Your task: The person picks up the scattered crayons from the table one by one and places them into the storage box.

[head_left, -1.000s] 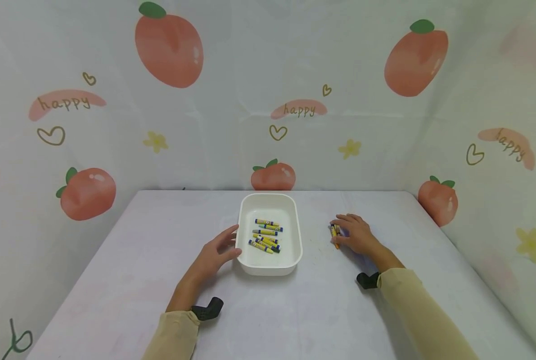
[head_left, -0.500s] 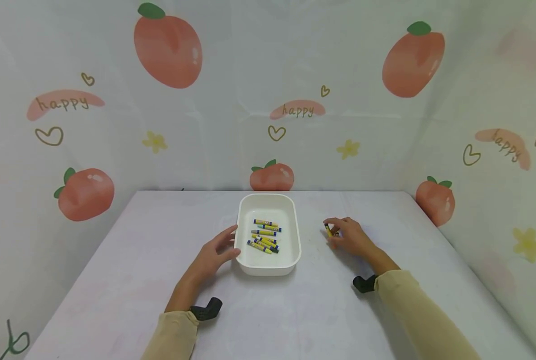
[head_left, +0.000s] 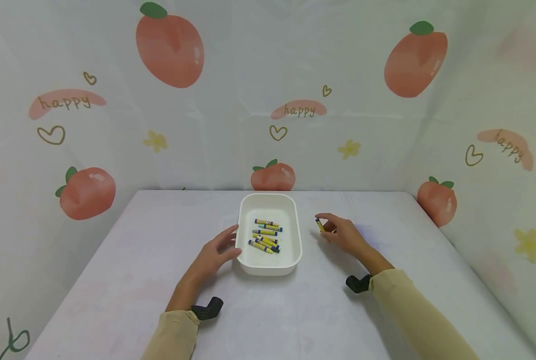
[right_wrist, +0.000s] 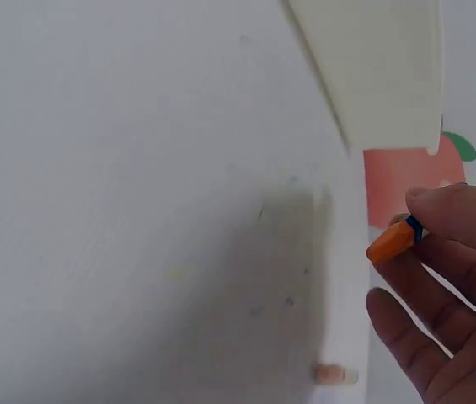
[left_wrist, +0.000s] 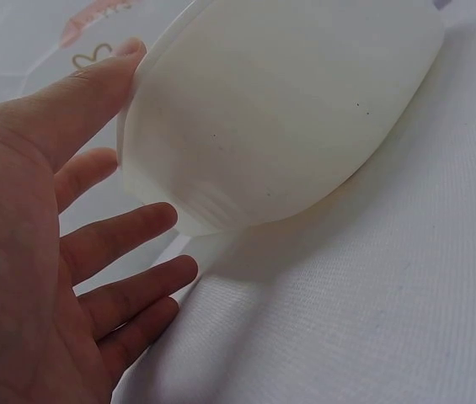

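Note:
My right hand (head_left: 345,234) pinches an orange crayon (right_wrist: 391,242) between thumb and fingers, above the table to the right of the white plastic tray (head_left: 268,270). The crayon's yellow wrapper (head_left: 320,225) shows in the head view; its orange tip shows in the right wrist view. Several yellow-wrapped crayons (head_left: 265,233) lie in the tray, most of them roughly crosswise. My left hand (head_left: 211,259) rests at the tray's left side, the thumb (left_wrist: 86,105) against the rim and the other fingers spread and nearly straight beside the wall.
A white cloth (head_left: 114,280) covers the table, with a faint violet smudge (head_left: 370,235) beyond the right wrist. Peach-printed curtains (head_left: 222,125) stand behind and at both sides. A small blurred peach-coloured shape (right_wrist: 334,374) appears low in the right wrist view.
My right hand has lifted the crayon from the right part of the table and moved left toward the tray. The left hand and the tray have stayed put.

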Tool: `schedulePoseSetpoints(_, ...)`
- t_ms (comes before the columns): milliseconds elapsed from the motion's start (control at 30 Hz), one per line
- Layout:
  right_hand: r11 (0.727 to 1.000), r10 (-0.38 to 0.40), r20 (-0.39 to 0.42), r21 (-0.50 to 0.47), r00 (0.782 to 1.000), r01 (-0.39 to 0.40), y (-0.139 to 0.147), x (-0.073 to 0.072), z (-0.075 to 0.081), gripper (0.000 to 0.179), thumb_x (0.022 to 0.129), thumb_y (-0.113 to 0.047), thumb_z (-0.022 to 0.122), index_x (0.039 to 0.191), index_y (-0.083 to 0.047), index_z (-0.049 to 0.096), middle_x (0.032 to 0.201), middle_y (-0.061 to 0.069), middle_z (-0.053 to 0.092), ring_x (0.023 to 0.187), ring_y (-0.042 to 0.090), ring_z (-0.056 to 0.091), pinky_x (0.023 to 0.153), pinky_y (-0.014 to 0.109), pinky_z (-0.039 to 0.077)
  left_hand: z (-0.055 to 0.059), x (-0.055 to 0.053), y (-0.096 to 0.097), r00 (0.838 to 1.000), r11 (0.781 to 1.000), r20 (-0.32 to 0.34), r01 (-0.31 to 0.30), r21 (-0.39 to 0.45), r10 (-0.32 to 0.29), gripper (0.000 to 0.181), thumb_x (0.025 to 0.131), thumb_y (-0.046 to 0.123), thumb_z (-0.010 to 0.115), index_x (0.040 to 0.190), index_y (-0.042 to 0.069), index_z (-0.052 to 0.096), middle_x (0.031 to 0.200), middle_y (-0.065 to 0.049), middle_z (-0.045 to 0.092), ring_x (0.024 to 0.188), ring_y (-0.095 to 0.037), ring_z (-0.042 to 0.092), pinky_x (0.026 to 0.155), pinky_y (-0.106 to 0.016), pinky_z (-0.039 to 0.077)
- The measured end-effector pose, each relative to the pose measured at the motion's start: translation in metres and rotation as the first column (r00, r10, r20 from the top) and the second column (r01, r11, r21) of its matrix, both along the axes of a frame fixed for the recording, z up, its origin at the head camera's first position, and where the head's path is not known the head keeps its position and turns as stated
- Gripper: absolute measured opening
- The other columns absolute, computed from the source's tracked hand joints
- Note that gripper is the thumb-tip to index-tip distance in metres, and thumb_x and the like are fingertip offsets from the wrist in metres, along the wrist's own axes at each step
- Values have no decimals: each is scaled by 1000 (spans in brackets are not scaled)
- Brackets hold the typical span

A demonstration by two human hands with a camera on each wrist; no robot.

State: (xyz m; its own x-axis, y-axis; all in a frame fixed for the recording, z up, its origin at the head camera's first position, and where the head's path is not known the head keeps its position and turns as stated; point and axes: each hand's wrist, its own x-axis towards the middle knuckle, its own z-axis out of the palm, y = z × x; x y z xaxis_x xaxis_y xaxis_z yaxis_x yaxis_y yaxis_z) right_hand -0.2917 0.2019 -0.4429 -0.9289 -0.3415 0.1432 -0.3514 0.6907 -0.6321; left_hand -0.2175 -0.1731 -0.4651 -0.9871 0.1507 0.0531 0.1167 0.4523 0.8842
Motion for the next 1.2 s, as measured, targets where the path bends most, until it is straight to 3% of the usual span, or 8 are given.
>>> schedulePoseSetpoints(467, 972, 11, -106, -233, 994, -36, -29, 8, 15, 51, 86, 0, 71, 134, -9, 57, 95, 11, 69, 74, 19, 66, 62, 33, 53, -1, -1, -1, 1000, 1000, -13, 23, 7, -23, 67, 89, 35, 71, 148, 31, 40, 138, -7, 54, 126, -29, 50, 103, -53, 39)
schedulePoseSetpoints(867, 952, -13, -135, -305, 991, -29, -55, 10, 32, 39, 86, 0, 71, 123, -6, 61, 97, 12, 70, 84, 24, 66, 67, 33, 57, 0, 0, -1, 1000, 1000, 4, 11, -7, -11, 67, 89, 36, 70, 149, 32, 40, 139, -7, 53, 127, -29, 49, 104, -55, 38)
schedulePoseSetpoints(1200, 964, -2, -137, -262, 991, -34, -74, 6, 37, 38, 86, -2, 71, 123, -8, 62, 95, 9, 68, 82, 23, 66, 70, 33, 57, 0, 1, -1, 1000, 1000, 12, 7, 4, -7, 67, 89, 36, 70, 148, 33, 40, 139, -7, 53, 128, -29, 49, 103, -55, 38)
